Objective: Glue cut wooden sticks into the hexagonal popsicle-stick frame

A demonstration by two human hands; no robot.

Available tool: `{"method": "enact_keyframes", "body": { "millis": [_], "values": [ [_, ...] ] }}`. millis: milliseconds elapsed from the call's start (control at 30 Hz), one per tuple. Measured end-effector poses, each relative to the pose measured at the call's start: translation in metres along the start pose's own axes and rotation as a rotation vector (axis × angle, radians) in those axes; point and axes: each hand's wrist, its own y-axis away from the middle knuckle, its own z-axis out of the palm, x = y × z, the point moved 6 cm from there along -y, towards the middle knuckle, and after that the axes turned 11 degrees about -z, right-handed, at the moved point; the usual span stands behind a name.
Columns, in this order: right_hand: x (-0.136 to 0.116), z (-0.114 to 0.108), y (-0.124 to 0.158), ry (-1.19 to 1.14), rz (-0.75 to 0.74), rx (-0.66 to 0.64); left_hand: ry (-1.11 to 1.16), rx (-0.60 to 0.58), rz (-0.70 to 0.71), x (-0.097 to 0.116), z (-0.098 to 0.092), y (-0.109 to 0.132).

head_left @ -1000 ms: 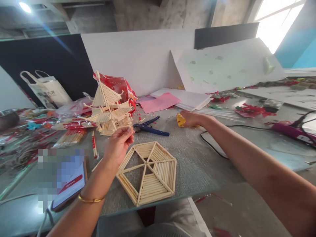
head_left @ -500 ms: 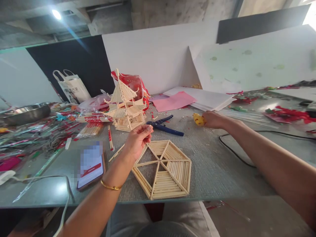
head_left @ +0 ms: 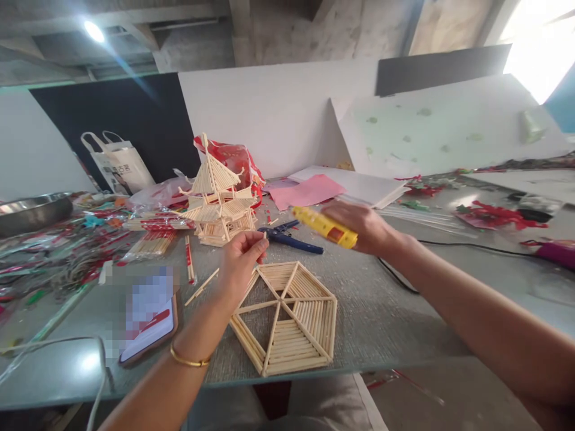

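Observation:
My left hand (head_left: 246, 258) is closed in a pinch on a short wooden stick (head_left: 265, 236); only its light tip shows. Below it lies a flat many-sided frame of wooden sticks (head_left: 309, 323), with spokes meeting in the middle. Some of its wedges are filled with rows of sticks, others show open gaps. My right hand (head_left: 362, 224) grips a yellow glue gun (head_left: 326, 226), held above the table to the right of the left hand, its tip pointing left. Behind the left hand stands a small stick pagoda (head_left: 220, 197). Dark blue cutters (head_left: 294, 240) lie between the hands.
A phone (head_left: 150, 320) rests at the left, near loose sticks (head_left: 202, 287). Packaged sticks (head_left: 150, 244), a metal bowl (head_left: 36, 212) and clutter fill the far left. Pink paper (head_left: 308, 190) and white sheets (head_left: 372, 187) lie behind. A black cord (head_left: 467, 245) runs at the right.
My right hand has brought the glue gun up and leftward, nearer the left hand, and its yellow body now shows side-on. The left hand keeps its pinch. The view has shifted slightly.

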Motion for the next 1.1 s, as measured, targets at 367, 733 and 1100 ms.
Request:
{"method": "enact_keyframes", "body": {
  "millis": [367,733,1100],
  "values": [
    [-0.052,0.007,-0.001,-0.024,-0.460,0.041,-0.236,0.124,0.164,0.001,-0.009,0.000],
    [-0.056,0.008,-0.002,0.035,-0.482,-0.005,-0.295,0.127,0.213,0.007,-0.008,0.002],
    [-0.056,0.008,-0.002,-0.027,-0.451,-0.015,-0.376,0.152,0.244,0.010,-0.008,0.005]
  ]
}}
